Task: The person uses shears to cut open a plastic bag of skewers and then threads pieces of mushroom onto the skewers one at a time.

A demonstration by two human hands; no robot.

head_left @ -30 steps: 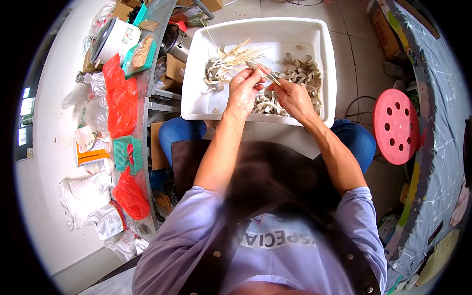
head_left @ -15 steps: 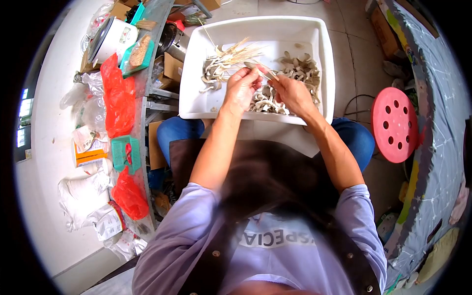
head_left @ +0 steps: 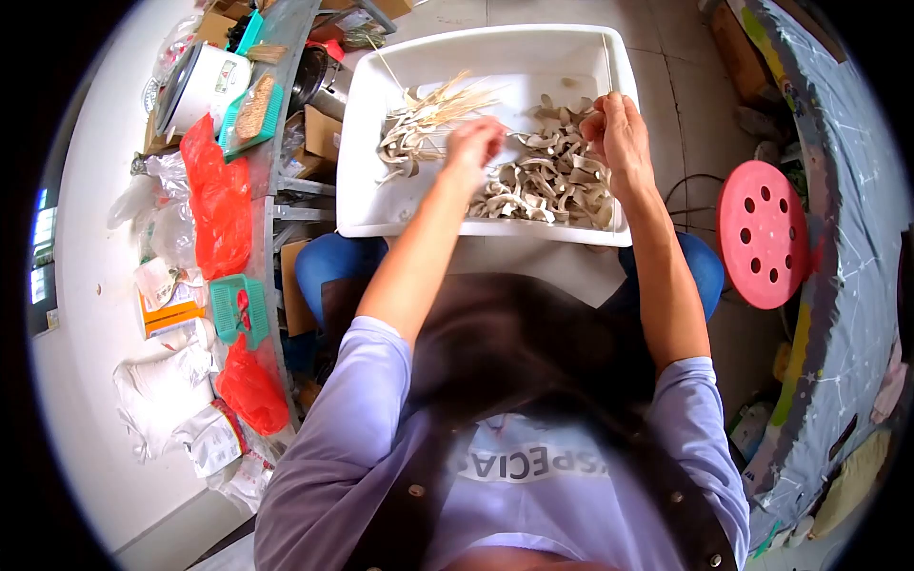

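Between pieces, it seems: right hand (head_left: 621,133) pinches a bare bamboo skewer (head_left: 606,62) upright by the white tub's (head_left: 381,205) right rim. Left hand (head_left: 473,143), fingers curled, grip unclear, hovers beside the loose strips (head_left: 547,186). Next calls for centring a strip on the point.

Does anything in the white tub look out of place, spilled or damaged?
Nothing is spilled or damaged. Only one stray skewer looks odd: it leans across the far left rim of the white tub, away from the skewer bundle. The pale strips all lie inside the tub. The right hand pinches an upright skewer.
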